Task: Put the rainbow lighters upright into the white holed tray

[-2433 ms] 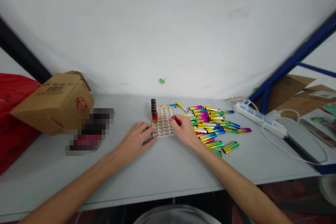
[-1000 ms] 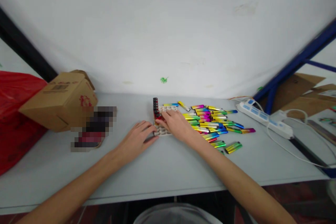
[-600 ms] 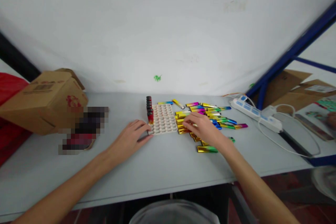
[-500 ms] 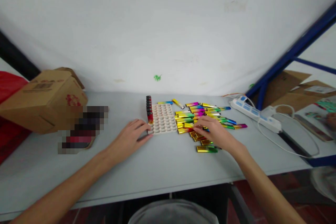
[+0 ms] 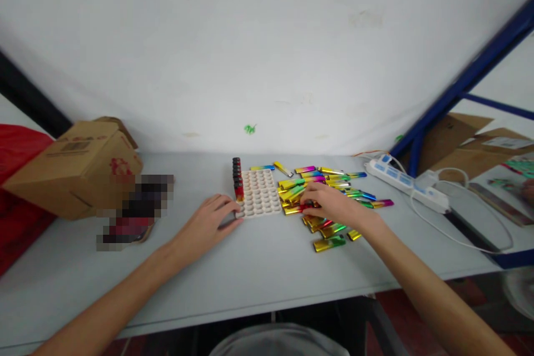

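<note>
My left hand [image 5: 208, 223] rests at the near left corner of a white tray [image 5: 270, 210] with rows of round holes. Its thumb and fingertips hold that corner. Along the tray's left side stands a column of red lighters [image 5: 238, 189] with black tops. My right hand [image 5: 327, 204] reaches into a pile of shiny coloured lighters [image 5: 292, 183] lying to the right of the tray. Its fingers are closed around a lighter with a red part showing [image 5: 307, 207]; the rest is hidden by the hand.
Behind the tray lie two lighters, one of them yellow [image 5: 282, 168]. A white power strip [image 5: 406, 182] with cables is at the right. Far left are a cardboard box [image 5: 79, 164], a red bag [image 5: 20, 206] and a pixelated dark item [image 5: 139, 206]. A blue metal frame [image 5: 442, 103] rises at the right.
My right hand has moved slightly left over the pile and closed on a lighter. Some lighters near it have shifted, including one at the near edge. My left hand stays at the tray corner.
</note>
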{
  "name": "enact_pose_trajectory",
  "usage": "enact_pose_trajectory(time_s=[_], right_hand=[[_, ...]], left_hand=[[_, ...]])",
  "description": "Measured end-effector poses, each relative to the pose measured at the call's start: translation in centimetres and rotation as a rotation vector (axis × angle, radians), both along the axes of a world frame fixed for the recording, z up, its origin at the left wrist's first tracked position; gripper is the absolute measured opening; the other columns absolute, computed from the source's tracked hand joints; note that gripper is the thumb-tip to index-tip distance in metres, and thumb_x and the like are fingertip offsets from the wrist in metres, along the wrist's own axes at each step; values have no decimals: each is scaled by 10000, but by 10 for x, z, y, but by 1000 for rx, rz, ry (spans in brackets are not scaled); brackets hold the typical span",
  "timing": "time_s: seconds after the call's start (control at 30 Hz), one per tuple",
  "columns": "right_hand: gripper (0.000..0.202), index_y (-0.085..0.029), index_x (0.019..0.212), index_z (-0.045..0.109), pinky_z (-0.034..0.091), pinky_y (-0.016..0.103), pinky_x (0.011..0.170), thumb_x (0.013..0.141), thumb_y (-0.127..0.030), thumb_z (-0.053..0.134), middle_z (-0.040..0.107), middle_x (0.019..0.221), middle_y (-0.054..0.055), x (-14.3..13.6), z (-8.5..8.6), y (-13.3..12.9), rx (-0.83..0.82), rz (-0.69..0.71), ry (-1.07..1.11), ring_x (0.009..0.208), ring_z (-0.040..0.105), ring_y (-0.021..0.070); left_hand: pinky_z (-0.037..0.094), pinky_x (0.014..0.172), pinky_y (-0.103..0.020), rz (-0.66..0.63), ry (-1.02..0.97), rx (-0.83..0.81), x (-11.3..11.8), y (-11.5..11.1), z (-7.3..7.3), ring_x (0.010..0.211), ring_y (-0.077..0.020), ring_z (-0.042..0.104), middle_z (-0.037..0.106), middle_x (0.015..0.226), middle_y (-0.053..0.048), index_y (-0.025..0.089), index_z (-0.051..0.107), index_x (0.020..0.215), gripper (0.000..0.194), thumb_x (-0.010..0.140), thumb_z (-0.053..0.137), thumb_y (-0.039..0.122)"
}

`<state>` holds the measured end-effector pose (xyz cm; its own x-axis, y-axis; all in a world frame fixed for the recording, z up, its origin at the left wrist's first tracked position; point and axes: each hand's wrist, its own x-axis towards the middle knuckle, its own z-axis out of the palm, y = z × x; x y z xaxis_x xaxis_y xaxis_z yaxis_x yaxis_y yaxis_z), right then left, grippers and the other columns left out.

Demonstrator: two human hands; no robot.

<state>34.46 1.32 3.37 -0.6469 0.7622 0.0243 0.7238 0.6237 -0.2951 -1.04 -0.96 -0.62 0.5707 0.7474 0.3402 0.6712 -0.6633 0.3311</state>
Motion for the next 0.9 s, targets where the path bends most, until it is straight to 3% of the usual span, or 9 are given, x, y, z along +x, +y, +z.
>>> enact_pose_trajectory(time_s=[0.13,0.27,0.37,0.5,0.6,0.77,0.83,0.9], right_hand=[[111,-184,971,715,492,397,951,898,-268,726,654,1109,102,-2,4,-1,-18,9,8,1059,624,252],[163,-197,1003,677,495,352,818,917,-333,701,679,1023,67,1,8,-9,-111,-91,227,932,627,217],[226,-219,1028,680,487,315,721,895,-398,719,702,999,42,-2,4,-10,-263,-199,609,831,633,185],[307,-249,1036,712,492,292,736,802,-423,809,714,941,13,-21,-5,-3,-452,-353,1210,838,642,166],[342,-249,1012,738,504,278,754,769,-473,824,706,910,10,-44,1,2,-532,-410,1439,855,637,158],[369,-252,1016,649,506,263,652,870,-588,686,659,805,-5,-82,20,4,-675,-256,1399,706,604,142],[374,-269,1029,581,456,242,552,909,-622,610,562,672,-55,-96,20,4,-723,-195,1311,543,493,115],[381,-263,981,540,366,220,482,926,-640,563,445,601,-88,-108,15,3,-664,-207,1209,471,359,100]], left_hand=[[485,962,-398,6,-2,5,0,0,-2,1029,-229,600,658,1056,-64,207,648,1011,158,976,579,344],[481,966,-392,0,-1,11,0,0,-2,1026,-226,596,658,1050,-63,205,647,1006,152,980,576,337],[477,967,-398,0,9,7,1,0,-3,1030,-228,592,654,1052,-65,201,641,1020,157,982,576,339],[468,976,-405,4,23,3,0,1,-5,1040,-228,585,649,1060,-64,199,631,1027,163,992,561,342],[468,968,-399,-2,27,-1,0,1,-5,1038,-227,582,648,1058,-64,201,630,1027,162,994,557,342],[473,949,-388,2,14,8,0,1,-5,1024,-228,586,649,1047,-61,203,633,1032,147,981,581,330],[471,947,-386,1,13,16,0,1,-5,1018,-226,584,646,1041,-58,207,630,1035,138,982,580,325],[467,949,-386,-2,20,22,0,1,-5,1018,-225,580,643,1042,-56,210,623,1040,136,982,582,326]])
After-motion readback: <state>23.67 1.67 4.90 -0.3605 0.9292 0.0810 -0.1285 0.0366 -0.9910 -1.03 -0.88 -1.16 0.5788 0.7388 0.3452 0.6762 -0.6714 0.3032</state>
